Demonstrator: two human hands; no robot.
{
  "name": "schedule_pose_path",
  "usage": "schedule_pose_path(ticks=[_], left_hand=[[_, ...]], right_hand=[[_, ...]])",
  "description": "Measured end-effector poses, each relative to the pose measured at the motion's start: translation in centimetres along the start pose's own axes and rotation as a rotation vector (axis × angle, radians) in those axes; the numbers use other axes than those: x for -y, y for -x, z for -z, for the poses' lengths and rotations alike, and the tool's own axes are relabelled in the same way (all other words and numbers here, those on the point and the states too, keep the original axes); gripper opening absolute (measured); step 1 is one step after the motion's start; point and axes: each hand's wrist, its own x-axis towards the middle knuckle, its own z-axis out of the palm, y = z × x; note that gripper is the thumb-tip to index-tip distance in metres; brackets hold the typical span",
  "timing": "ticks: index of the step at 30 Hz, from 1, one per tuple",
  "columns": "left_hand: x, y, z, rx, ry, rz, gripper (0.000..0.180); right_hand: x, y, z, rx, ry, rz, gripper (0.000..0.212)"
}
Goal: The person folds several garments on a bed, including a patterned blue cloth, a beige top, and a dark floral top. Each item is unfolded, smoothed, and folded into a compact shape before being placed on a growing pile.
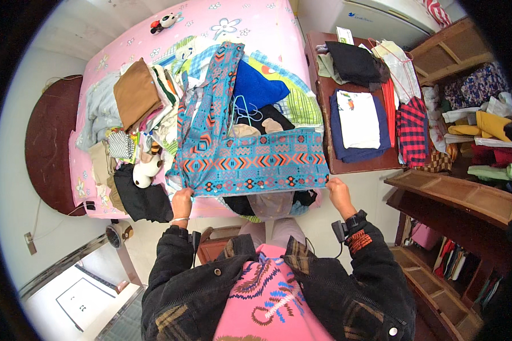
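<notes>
A blue patterned cloth [261,162] with orange and black geometric bands is stretched between my two hands at the bed's near side. My left hand [181,206] is closed on its near left corner, and my right hand [339,195] pinches the near right corner. One long strip of it runs away from me up the bed; whether it is a garment I cannot tell. Beyond it lie a bright blue cloth [260,88] and light blue hangers [246,116]. Left of it is a clothes pile topped by a folded brown cloth [136,94], with a white plush toy [148,171] nearby.
The pink flowered bed [256,23] also bears a small panda toy [164,23]. At right, a dark red table [363,165] holds a folded white garment [358,119] and black cloth [352,62]. Farther right stands an open wooden cabinet [449,193] stuffed with clothes. A wooden chair [213,243] is beside my legs.
</notes>
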Motion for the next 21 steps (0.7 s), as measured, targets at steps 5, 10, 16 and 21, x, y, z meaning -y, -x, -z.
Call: schedule_pose_path(ticks=[5, 10, 16, 21], left_hand=[[-0.6, 0.5, -1.6, 0.036, -0.011, 0.031, 0.012], [-0.2, 0.6, -3.3, 0.037, -0.007, 0.036, 0.013], [1.0, 1.4, -7.3, -0.049, 0.052, 0.017, 0.01], [1.6, 2.1, -8.6, -0.051, 0.117, 0.042, 0.007]], right_hand=[[-1.6, 0.0, -2.9, 0.097, 0.005, 0.027, 0.011], [-2.0, -5.7, -4.1, 0.373, 0.054, 0.087, 0.011], [-0.3, -16.5, -4.7, 0.153, 0.122, -0.139, 0.042], [0.5, -20.3, -5.7, 0.165, 0.218, -0.123, 0.017]])
